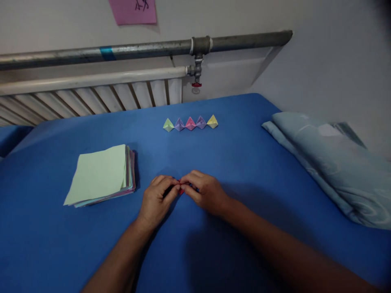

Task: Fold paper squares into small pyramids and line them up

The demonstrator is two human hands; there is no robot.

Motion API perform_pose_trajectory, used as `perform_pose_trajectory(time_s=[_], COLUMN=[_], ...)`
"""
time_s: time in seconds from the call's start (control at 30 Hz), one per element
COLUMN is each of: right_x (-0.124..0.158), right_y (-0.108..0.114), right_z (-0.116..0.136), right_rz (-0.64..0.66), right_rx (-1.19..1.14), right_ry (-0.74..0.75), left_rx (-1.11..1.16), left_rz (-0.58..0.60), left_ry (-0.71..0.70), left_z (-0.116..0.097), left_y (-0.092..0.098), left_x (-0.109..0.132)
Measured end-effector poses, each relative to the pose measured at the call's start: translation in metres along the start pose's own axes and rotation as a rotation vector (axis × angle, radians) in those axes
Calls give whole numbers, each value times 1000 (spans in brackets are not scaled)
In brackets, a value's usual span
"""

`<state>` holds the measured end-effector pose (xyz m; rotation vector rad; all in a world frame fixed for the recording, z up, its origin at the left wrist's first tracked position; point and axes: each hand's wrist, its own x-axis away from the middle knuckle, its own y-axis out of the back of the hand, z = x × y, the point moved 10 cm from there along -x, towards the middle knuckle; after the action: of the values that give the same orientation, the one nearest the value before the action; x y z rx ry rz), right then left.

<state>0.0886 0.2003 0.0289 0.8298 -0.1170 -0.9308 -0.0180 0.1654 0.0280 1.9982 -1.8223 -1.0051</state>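
My left hand (159, 199) and my right hand (203, 191) meet at the middle of the blue surface (244, 171), fingers pinched together on a small red folded paper piece (181, 189) that is mostly hidden between them. Beyond the hands lies a row of several small folded paper shapes (190, 123), green, purple, pink, purple and yellow, side by side. To the left of my left hand sits a stack of coloured square papers (100, 175) with a pale green sheet on top.
A folded light blue blanket (330, 162) lies along the right edge. A white radiator (91, 97) and a grey pipe (146, 49) with a red valve (196, 84) run along the wall behind. A pink note (132, 11) hangs on the wall.
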Motion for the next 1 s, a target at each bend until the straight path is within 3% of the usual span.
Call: perform_pose_trajectory(time_s=[0.23,1.0], right_x=[0,7], right_y=[0,23], right_z=[1,-4], right_rz=[-1,-107], right_rx=[-11,-40], right_ry=[6,-24], left_rx=[19,-21], left_rz=[-6,-81], left_ry=[18,195], left_z=[-3,20], left_y=[3,20], left_x=[-1,6])
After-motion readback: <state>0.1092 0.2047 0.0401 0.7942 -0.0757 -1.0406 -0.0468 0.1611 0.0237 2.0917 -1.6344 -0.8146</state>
